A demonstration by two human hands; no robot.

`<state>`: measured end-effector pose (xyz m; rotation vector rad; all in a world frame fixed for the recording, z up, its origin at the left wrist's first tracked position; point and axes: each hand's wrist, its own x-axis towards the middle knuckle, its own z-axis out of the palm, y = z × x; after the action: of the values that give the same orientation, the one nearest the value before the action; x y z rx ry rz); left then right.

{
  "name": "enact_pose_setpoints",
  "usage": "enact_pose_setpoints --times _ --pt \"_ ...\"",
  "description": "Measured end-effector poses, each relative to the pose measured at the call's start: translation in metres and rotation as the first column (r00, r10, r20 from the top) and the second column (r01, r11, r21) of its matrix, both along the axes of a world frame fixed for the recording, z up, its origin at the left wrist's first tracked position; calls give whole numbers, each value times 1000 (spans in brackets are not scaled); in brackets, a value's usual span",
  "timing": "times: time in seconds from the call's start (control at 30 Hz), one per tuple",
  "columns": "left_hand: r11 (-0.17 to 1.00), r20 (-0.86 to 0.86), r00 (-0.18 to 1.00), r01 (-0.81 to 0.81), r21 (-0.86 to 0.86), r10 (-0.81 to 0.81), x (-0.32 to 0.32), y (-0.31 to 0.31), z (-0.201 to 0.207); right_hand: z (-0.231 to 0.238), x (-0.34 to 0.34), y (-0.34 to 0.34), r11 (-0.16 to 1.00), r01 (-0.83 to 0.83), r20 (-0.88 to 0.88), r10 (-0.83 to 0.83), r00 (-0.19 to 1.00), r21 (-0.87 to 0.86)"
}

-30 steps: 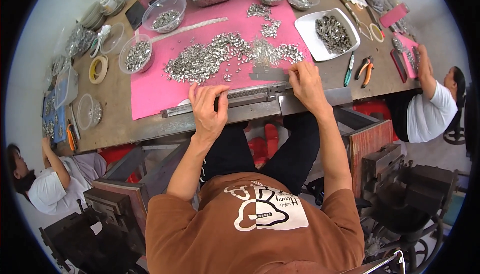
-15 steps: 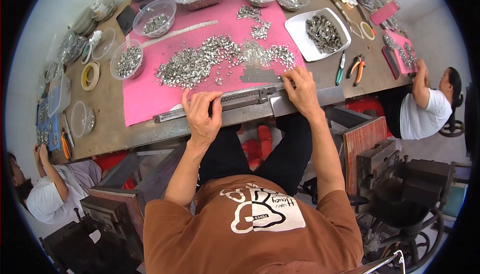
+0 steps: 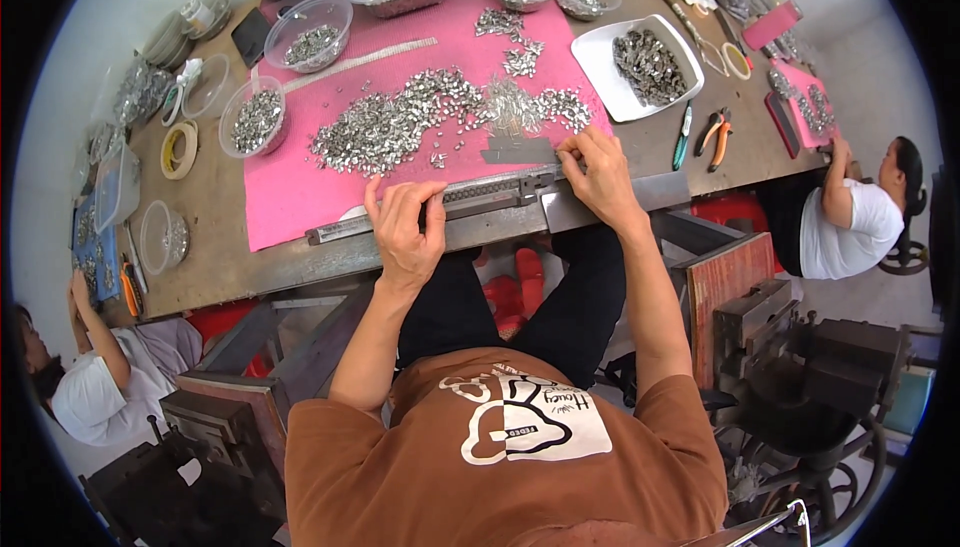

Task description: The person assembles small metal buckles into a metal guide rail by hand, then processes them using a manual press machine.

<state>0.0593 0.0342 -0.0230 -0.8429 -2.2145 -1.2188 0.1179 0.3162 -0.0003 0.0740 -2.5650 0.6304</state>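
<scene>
Long metal rail (image 3: 480,197), with a dark patterned channel along its length, lies near the front edge of the bench (image 3: 210,262), partly over a pink mat (image 3: 285,202). The left hand (image 3: 408,234) is at the rail's left part, its fingers bent over it and the thumb close to the forefinger; whether they grasp anything I cannot tell. The right hand (image 3: 600,177) is past the rail's other end, thumb and forefinger drawn together beside a flat grey strip (image 3: 520,151) (the fingertips hide whatever may be between them, so I cannot tell if they grip something). A smooth metal plate (image 3: 655,191) lies just beneath that hand, along the bench edge.

Beyond the rail, a broad heap of small silvery pieces (image 3: 385,127) spreads over the mat, with a patch of thin bright pins (image 3: 512,107) to its right. Farther right are a white tray (image 3: 597,62) of darker metal bits, a teal-handled tool (image 3: 682,137) and orange-and-black pliers (image 3: 713,139). On the left stand a clear round tub (image 3: 232,137) of silvery pieces and a roll of tape (image 3: 167,155).
</scene>
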Motion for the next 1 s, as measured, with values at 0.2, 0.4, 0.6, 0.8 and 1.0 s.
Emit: enact_pose_setpoints --times 0.2,0.4,0.6,0.8,1.0 --pt "1000 -11 1000 -17 -9 17 0 0 -1 12 0 -26 989 -60 11 62 998 -138" --pt "1000 -27 1000 -14 4 14 -2 2 -1 11 -5 -67 950 -304 -68 299 952 -71" --pt "1000 -24 999 -23 1 23 1 1 2 13 -5 -73 945 -321 -47 324 945 64" --pt "997 43 998 -38 67 35 -8 -22 9 4 13 -73 887 -267 -87 321 943 377" --pt "984 98 991 -72 -165 89 -48 -44 27 -2 14 -68 939 -249 -149 289 946 236"
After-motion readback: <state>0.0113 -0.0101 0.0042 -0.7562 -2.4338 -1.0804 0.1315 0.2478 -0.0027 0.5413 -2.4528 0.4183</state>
